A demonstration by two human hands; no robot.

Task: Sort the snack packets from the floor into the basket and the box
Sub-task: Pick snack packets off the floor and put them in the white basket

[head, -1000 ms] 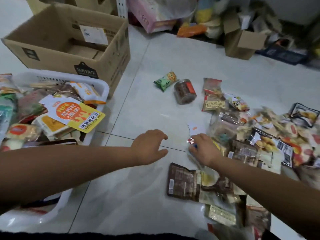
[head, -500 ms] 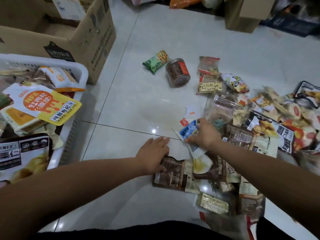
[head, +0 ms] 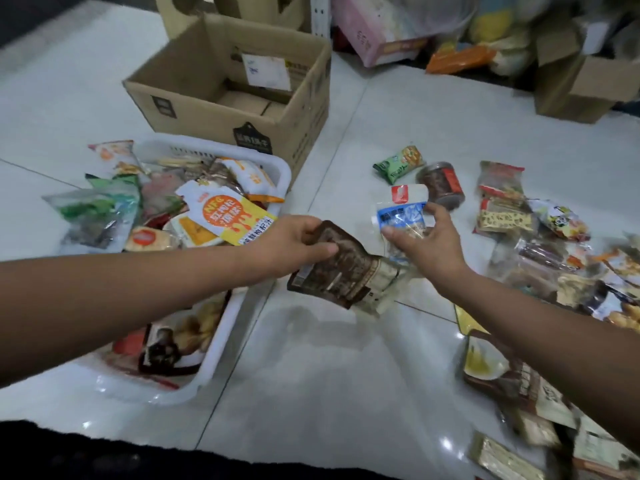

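My left hand [head: 294,242] grips a dark brown snack packet [head: 343,271] by its upper edge, lifted off the floor beside the white basket [head: 225,327]. My right hand [head: 427,244] pinches a blue and white packet [head: 401,213] just right of it, also in the air. The basket at left is heaped with several packets, an orange and yellow pouch [head: 225,216] on top. Behind it stands an open cardboard box [head: 277,133]; I see no packets inside. Many loose packets [head: 540,258] lie on the tiled floor at right.
A green packet [head: 398,164] and a small brown jar [head: 441,183] lie on the floor right of the cardboard box. More packets [head: 512,386] lie under my right forearm. Boxes and bags [head: 575,88] crowd the back wall. Bare tiles show in front, between basket and pile.
Both hands have lifted their packets off the floor: the left raised the brown packet toward the basket, the right raised the blue and white one. The camera view swung left and up.
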